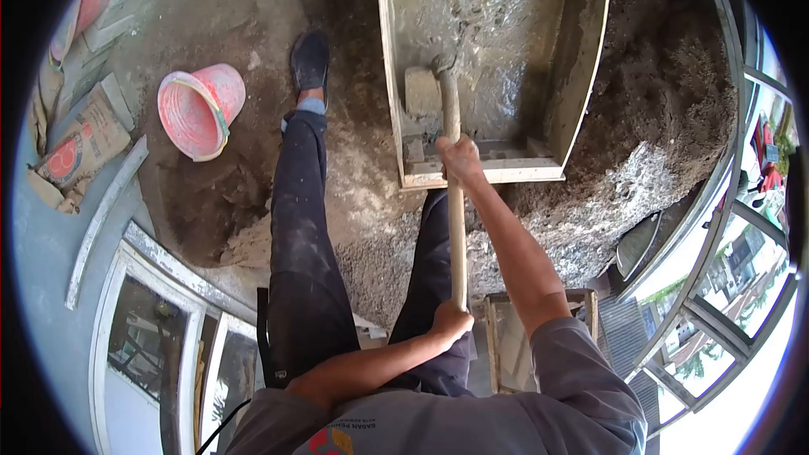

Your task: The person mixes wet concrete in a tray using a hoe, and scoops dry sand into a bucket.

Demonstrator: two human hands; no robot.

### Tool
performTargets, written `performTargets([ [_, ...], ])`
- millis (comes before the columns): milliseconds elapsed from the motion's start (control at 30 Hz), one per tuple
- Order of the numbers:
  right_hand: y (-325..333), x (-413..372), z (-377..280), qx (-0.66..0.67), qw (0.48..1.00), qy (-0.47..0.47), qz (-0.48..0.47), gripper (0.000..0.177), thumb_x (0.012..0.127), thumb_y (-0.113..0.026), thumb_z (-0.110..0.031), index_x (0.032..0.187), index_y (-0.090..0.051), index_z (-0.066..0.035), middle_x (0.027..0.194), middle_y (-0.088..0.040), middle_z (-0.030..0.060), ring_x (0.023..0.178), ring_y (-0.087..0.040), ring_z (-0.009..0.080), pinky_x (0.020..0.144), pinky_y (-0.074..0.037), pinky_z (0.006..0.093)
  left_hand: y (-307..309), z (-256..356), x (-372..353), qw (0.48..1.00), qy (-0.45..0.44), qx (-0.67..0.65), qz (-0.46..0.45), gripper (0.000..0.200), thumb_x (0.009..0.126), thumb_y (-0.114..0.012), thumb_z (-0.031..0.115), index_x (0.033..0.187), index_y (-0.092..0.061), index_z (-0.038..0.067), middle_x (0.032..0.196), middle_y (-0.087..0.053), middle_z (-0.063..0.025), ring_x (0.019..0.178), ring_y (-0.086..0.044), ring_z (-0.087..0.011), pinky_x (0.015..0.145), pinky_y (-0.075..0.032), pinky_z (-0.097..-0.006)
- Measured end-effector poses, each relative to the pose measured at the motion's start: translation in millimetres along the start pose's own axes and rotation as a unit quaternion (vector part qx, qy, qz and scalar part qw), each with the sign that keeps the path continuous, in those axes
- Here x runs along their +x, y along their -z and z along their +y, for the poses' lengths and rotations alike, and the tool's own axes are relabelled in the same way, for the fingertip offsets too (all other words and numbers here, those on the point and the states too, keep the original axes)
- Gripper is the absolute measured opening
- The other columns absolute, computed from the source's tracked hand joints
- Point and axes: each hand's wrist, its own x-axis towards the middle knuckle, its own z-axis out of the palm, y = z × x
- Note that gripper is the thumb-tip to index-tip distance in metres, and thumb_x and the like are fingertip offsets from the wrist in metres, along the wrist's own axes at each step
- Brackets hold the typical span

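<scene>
My right hand [461,158] is wrapped round the middle of a hoe's wooden handle [457,227], over the near edge of a long mixing trough [480,175]. Lower down, close to my body, my left hand [452,322] grips the handle's end. The hoe's mortar-coated blade [423,91] is inside the trough, toward its left side. Wet grey mortar [506,42] spreads over the trough floor, smooth and shiny in places and lumpy toward the far end.
On the dirt floor to the left, a pink-stained bucket [201,109] lies tipped over. A paper cement sack [84,143] rests by the wall. Sand [674,76] is heaped right of the trough, below a window frame. A wooden frame [497,345] stands beside my legs.
</scene>
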Motion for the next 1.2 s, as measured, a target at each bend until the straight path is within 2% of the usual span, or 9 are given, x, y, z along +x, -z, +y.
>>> performTargets([
  [167, 17.1, 48.6, -9.9, 0.014, 0.999, -0.002, -0.030, 0.041, 0.089, -0.064, -0.030, 0.071, -0.060, 0.006, 0.057, -0.060, 0.0123, 0.045, -0.061, 0.0216, 0.044, -0.049, 0.0380, -1.0, 39.5, 16.4, 0.999, -0.032, 0.001, -0.012, 0.007, 0.073, -0.058, 0.002, 0.076, -0.062, -0.003, 0.060, -0.065, -0.0166, 0.053, -0.067, -0.0271, 0.048, -0.050, -0.0424],
  [300, 51.2, 72.0, -85.7, 0.004, 0.998, 0.055, 0.015, 0.048, 0.091, -0.064, -0.033, 0.059, -0.060, 0.002, 0.050, -0.057, 0.0109, 0.045, -0.059, 0.0208, 0.045, -0.050, 0.0375, -10.6, 70.9, 59.9, 0.983, -0.169, 0.044, 0.048, 0.012, 0.075, -0.056, 0.002, 0.083, -0.062, -0.005, 0.065, -0.066, -0.0219, 0.062, -0.070, -0.0340, 0.056, -0.053, -0.0457],
  [600, 131.0, 114.6, -270.8, 0.062, 0.979, 0.175, 0.089, 0.032, 0.094, -0.064, -0.027, 0.085, -0.062, 0.004, 0.068, -0.062, 0.0094, 0.054, -0.060, 0.0173, 0.051, -0.055, 0.0360, 45.7, 252.4, 78.6, 0.943, -0.312, 0.071, 0.092, 0.030, 0.076, -0.057, -0.001, 0.104, -0.066, -0.007, 0.088, -0.070, -0.0290, 0.089, -0.070, -0.0423, 0.079, -0.054, -0.0468],
  [633, 139.9, 107.8, -279.4, 0.068, 0.973, 0.195, 0.108, 0.032, 0.094, -0.064, -0.026, 0.087, -0.061, 0.005, 0.069, -0.061, 0.0090, 0.055, -0.060, 0.0170, 0.052, -0.055, 0.0362, 45.1, 252.1, 84.1, 0.906, -0.396, 0.075, 0.131, 0.025, 0.075, -0.060, 0.000, 0.099, -0.060, -0.006, 0.077, -0.066, -0.0183, 0.073, -0.067, -0.0312, 0.065, -0.052, -0.0400],
  [667, 152.2, 92.5, -287.4, 0.093, 0.964, 0.225, 0.103, 0.031, 0.093, -0.064, -0.026, 0.089, -0.060, 0.004, 0.068, -0.059, 0.0078, 0.054, -0.059, 0.0167, 0.051, -0.054, 0.0360, 42.1, 253.3, 81.6, 0.901, -0.412, 0.070, 0.119, 0.027, 0.075, -0.060, 0.000, 0.101, -0.060, -0.007, 0.079, -0.066, -0.0189, 0.075, -0.067, -0.0319, 0.068, -0.052, -0.0400],
  [767, 184.2, 86.9, -274.2, 0.135, 0.952, 0.259, 0.092, 0.029, 0.092, -0.066, -0.026, 0.087, -0.058, 0.001, 0.067, -0.056, 0.0063, 0.053, -0.056, 0.0163, 0.050, -0.052, 0.0357, 12.4, 252.6, 61.1, 0.890, -0.447, 0.068, 0.057, 0.034, 0.073, -0.061, -0.001, 0.106, -0.059, -0.007, 0.085, -0.066, -0.0202, 0.081, -0.067, -0.0341, 0.075, -0.053, -0.0401],
  [900, 212.3, 102.8, -226.6, 0.055, 0.972, 0.216, 0.069, 0.029, 0.091, -0.067, -0.027, 0.083, -0.055, -0.002, 0.066, -0.055, 0.0051, 0.051, -0.054, 0.0155, 0.050, -0.051, 0.0361, -41.2, 251.3, 22.7, 0.939, -0.335, -0.016, -0.078, 0.025, 0.074, -0.060, 0.001, 0.099, -0.057, -0.004, 0.067, -0.060, -0.0094, 0.054, -0.059, -0.0183, 0.049, -0.046, -0.0351],
  [1000, 216.5, 135.6, -173.2, -0.009, 0.983, 0.170, 0.069, 0.030, 0.092, -0.067, -0.029, 0.085, -0.054, -0.003, 0.066, -0.054, 0.0045, 0.051, -0.053, 0.0152, 0.048, -0.050, 0.0351, -92.5, 215.8, 87.4, 0.939, -0.332, -0.038, -0.076, 0.025, 0.075, -0.062, 0.001, 0.098, -0.056, -0.006, 0.065, -0.058, -0.0080, 0.050, -0.057, -0.0168, 0.042, -0.044, -0.0335],
  [1200, 227.0, 161.1, -82.4, 0.000, 0.992, 0.105, 0.075, 0.037, 0.091, -0.067, -0.032, 0.077, -0.061, 0.002, 0.061, -0.058, 0.0088, 0.052, -0.059, 0.0185, 0.051, -0.053, 0.0357, -132.8, 187.4, 106.4, 0.957, -0.244, -0.068, -0.143, 0.036, 0.075, -0.063, -0.001, 0.110, -0.055, -0.009, 0.075, -0.064, -0.0130, 0.061, -0.064, -0.0207, 0.052, -0.052, -0.0336],
])
